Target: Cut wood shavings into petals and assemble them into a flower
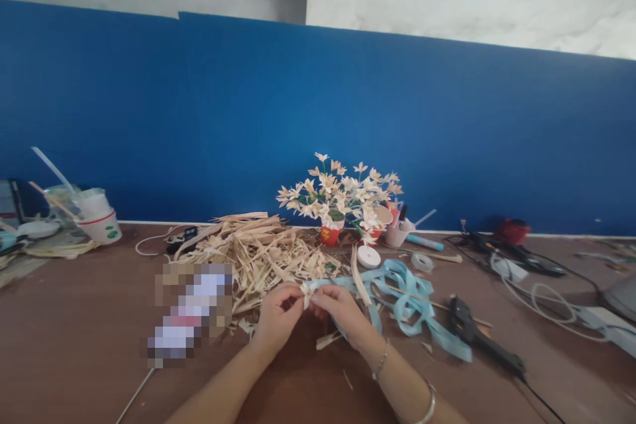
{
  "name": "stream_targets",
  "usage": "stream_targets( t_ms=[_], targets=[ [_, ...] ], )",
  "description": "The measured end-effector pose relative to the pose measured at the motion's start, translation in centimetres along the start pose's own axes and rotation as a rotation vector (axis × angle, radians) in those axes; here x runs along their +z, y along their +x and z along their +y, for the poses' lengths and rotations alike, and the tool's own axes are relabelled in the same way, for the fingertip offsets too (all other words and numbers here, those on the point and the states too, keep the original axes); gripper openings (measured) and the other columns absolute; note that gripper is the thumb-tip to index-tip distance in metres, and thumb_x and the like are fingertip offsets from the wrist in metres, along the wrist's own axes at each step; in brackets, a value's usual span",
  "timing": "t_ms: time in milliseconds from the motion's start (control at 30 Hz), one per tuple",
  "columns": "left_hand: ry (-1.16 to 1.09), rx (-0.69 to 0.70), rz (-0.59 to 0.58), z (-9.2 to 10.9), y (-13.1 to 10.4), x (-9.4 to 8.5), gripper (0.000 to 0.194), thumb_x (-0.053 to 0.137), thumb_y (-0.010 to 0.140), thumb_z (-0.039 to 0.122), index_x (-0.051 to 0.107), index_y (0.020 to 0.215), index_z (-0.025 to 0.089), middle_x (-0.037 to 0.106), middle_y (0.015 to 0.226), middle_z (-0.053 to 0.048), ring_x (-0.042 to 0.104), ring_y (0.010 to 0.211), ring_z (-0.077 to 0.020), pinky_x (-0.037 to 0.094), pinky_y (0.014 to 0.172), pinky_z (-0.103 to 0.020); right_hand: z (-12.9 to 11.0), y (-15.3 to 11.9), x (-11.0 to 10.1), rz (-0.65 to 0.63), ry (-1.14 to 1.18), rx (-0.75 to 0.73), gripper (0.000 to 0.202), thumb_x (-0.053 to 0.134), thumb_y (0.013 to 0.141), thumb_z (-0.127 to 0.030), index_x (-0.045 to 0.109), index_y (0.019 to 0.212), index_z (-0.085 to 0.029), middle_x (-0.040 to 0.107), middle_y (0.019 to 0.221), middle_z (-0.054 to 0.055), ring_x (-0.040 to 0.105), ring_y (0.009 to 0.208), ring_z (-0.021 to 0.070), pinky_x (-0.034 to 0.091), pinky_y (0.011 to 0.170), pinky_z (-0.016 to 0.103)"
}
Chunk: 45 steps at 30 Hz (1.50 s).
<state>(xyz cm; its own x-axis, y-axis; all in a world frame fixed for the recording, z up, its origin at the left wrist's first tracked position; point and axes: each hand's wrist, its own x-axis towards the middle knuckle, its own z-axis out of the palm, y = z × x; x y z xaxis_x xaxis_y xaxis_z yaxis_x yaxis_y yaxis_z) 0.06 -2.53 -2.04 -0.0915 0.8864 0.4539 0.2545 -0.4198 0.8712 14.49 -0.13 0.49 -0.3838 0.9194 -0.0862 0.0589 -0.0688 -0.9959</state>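
Between my two hands is a small cream-coloured flower [307,291] with pointed petals. My left hand [279,313] pinches it from the left, thumb and forefinger closed at its base. From the right, the fingertips of my right hand [342,310] close on the same flower. Just behind them spreads a heap of dry, pale husk strips [268,255]. A light blue ribbon [405,295] lies in loose loops to the right, one end running behind my right hand. Farther back, similar flowers [340,192] stand in a red pot [329,234].
At right a black glue gun [481,338] lies with its cord. A white roll [368,256] and a tape roll [422,262] rest near the pots. Left are a blurred-out phone-like object [186,315] and a paper cup [102,225]. Cables [541,301] tangle far right, before a blue partition [238,112].
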Motion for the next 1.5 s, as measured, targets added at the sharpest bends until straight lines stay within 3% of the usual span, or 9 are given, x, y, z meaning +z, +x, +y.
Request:
stream_targets(
  t_ms=[233, 433, 667, 833, 1000, 1267, 1500],
  targets=[
    [-0.028, -0.1, 0.024, -1.1, 0.0, 0.3, 0.01, 0.057, 0.069, 0.02, 0.067, 0.07, 0.016, 0.067, 0.078, -0.006, 0.06, 0.068, -0.0161, 0.048, 0.058, -0.024, 0.0, 0.0, -0.2, 0.076, 0.025, -0.052, 0.016, 0.06, 0.064, -0.028, 0.054, 0.055, -0.016, 0.048, 0.05, -0.005, 0.042, 0.05, 0.0088, 0.033, 0.052, 0.022],
    [-0.115, -0.247, 0.042, -1.0, 0.3, 0.3, 0.028, 0.06, 0.069, 0.024, 0.063, 0.096, 0.015, 0.068, 0.087, -0.006, 0.058, 0.055, -0.0117, 0.049, 0.056, -0.025, 0.4, 0.3, -0.8, 0.168, -0.101, -0.18, 0.018, 0.059, 0.069, -0.033, 0.058, 0.064, -0.016, 0.053, 0.058, -0.002, 0.045, 0.057, 0.0111, 0.035, 0.056, 0.024],
    [-0.131, -0.295, 0.142, -0.6, 0.4, -0.2, 0.021, 0.061, 0.07, 0.036, 0.06, 0.075, 0.015, 0.059, 0.056, 0.002, 0.055, 0.048, -0.0118, 0.044, 0.047, -0.022, 0.1, 1.4, -3.9, 0.366, -0.333, -0.238, 0.025, 0.054, 0.074, -0.038, 0.064, 0.073, -0.015, 0.061, 0.065, 0.003, 0.05, 0.061, 0.0157, 0.038, 0.059, 0.026],
    [-0.118, -0.333, 0.183, -0.5, 0.4, -0.4, 0.027, 0.058, 0.071, 0.042, 0.06, 0.075, 0.015, 0.051, 0.046, 0.005, 0.045, 0.037, -0.0088, 0.034, 0.037, -0.019, -0.7, 2.2, -6.4, 0.462, -0.641, -0.283, 0.027, 0.045, 0.077, -0.035, 0.064, 0.075, -0.016, 0.064, 0.072, 0.005, 0.054, 0.066, 0.0173, 0.039, 0.063, 0.026],
    [-0.11, -0.324, 0.22, -0.3, 0.4, -0.6, 0.03, 0.058, 0.071, 0.045, 0.061, 0.074, 0.015, 0.051, 0.046, 0.005, 0.044, 0.038, -0.0092, 0.033, 0.038, -0.019, -1.3, 2.5, -8.7, 0.467, -0.875, -0.245, 0.026, 0.041, 0.077, -0.03, 0.062, 0.067, -0.018, 0.062, 0.065, 0.003, 0.053, 0.061, 0.0162, 0.036, 0.058, 0.025],
    [-0.104, -0.33, 0.197, -1.0, 0.4, -0.6, 0.029, 0.059, 0.071, 0.044, 0.061, 0.075, 0.016, 0.051, 0.046, 0.004, 0.046, 0.041, -0.0108, 0.032, 0.04, -0.019, -1.4, 1.8, -15.4, 0.588, -0.999, -0.076, 0.024, 0.041, 0.077, -0.026, 0.063, 0.075, -0.016, 0.066, 0.071, 0.005, 0.056, 0.066, 0.0174, 0.036, 0.059, 0.024],
    [-0.102, -0.326, 0.221, -1.2, 0.3, -0.5, 0.031, 0.06, 0.07, 0.046, 0.061, 0.074, 0.016, 0.051, 0.045, 0.004, 0.046, 0.041, -0.0109, 0.032, 0.039, -0.019, -0.2, 3.1, -15.6, 0.589, -1.165, 0.041, 0.022, 0.044, 0.077, -0.018, 0.065, 0.074, -0.017, 0.068, 0.076, 0.006, 0.059, 0.071, 0.0178, 0.033, 0.06, 0.024]
  ],
)
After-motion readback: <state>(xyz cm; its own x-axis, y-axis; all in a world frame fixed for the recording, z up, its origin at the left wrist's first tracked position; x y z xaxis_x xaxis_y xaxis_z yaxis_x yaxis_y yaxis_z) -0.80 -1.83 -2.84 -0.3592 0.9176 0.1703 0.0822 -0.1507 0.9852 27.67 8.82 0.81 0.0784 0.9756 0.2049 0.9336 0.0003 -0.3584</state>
